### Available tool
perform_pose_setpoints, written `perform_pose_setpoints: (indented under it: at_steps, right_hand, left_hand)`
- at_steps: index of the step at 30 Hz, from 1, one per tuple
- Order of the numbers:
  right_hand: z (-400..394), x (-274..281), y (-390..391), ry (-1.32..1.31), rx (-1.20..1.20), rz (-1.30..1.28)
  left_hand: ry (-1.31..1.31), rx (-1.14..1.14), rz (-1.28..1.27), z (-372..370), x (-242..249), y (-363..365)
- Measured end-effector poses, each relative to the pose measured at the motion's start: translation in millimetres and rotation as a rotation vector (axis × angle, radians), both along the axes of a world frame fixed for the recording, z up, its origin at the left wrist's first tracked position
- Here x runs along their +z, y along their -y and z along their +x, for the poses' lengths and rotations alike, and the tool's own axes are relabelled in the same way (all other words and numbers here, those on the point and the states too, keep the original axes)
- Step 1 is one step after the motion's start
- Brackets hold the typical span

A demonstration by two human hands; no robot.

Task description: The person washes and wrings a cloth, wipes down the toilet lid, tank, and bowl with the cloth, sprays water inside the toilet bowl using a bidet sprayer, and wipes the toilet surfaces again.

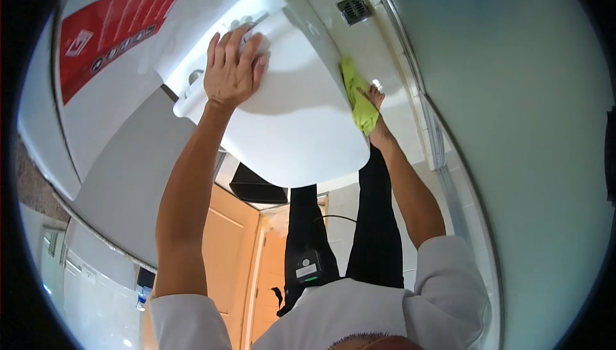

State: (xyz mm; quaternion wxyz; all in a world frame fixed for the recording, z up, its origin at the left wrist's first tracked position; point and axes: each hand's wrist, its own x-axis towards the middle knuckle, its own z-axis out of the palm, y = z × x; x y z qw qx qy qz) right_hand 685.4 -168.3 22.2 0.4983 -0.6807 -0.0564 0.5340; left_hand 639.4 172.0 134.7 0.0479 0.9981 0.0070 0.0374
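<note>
A white toilet lid point(295, 132) lies in the middle of the view, its rounded end toward my legs. My left hand point(232, 71) rests on its back part near the hinge, fingers stretched and slightly bent, the thumb apart. A small hinge piece partly shows under those fingertips. On the lid's other side, my right hand point(377, 109) presses a lime-green cloth point(358, 96) against the outer side of the toilet. The cloth hangs bunched along that edge and hides part of the hand's grip.
A red label point(115, 35) is stuck to the white surface behind the lid. A floor drain point(353, 8) sits at the back right. A frosted glass panel point(513, 125) with a metal frame stands close on the right. A grey panel point(138, 164) and an orange door point(224, 234) are at left.
</note>
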Motion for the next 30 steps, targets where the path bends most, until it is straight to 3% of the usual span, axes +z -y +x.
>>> perform_pose_setpoints:
  at_steps: [3,5,6,7,9,11,12,15,20,24,25,26,27,28,30]
  right_hand:
    - [-8,1,-7,-0.265,-0.174,0.028]
    - [61,52,-97,-0.292,-0.274,0.188]
    - [82,45,-133,-0.307,-0.292,0.260]
    - [99,22,-162,-0.333,-0.310,0.329]
    - [130,-59,-208,0.021,-0.127,0.603]
    - [149,-127,-261,-0.569,-0.256,0.358]
    - [149,-136,-264,-0.576,-0.296,0.377]
    - [118,-137,-207,-0.473,-0.352,0.406]
    - [-6,-149,-5,-0.519,-0.369,0.005]
    - [-43,-237,-12,-0.593,-0.623,-0.219]
    - [4,-210,-62,-0.558,-0.486,0.189]
    - [38,-180,-106,-0.625,-0.556,0.327]
    - [65,-154,-143,-0.329,-0.364,0.374]
    - [94,-120,-174,-0.556,-0.388,0.388]
    - [130,-32,-199,-0.465,-0.229,0.399]
  left_hand:
    - [0.010,-0.006,0.009,-1,2,1]
    - [0.029,-0.013,0.030,-4,3,-1]
    - [0.037,-0.015,0.038,-2,2,-1]
    - [0.052,-0.022,0.034,-2,0,0]
    - [0.071,-0.035,0.029,-1,3,1]
    - [0.083,-0.048,0.029,-2,-1,-2]
    - [0.104,-0.056,0.020,-3,-2,-3]
    - [0.114,-0.059,0.037,-3,-6,-4]
    - [0.119,-0.044,0.030,-2,-3,-1]
    - [0.119,-0.060,0.038,-2,-1,-3]
    - [0.109,-0.062,0.042,-3,0,-3]
    - [0.096,-0.062,0.042,-4,-2,-3]
    - [0.088,-0.061,0.040,-3,-3,-2]
    - [0.113,-0.066,0.046,-1,-3,-2]
    - [0.117,-0.071,0.042,-2,-2,-1]
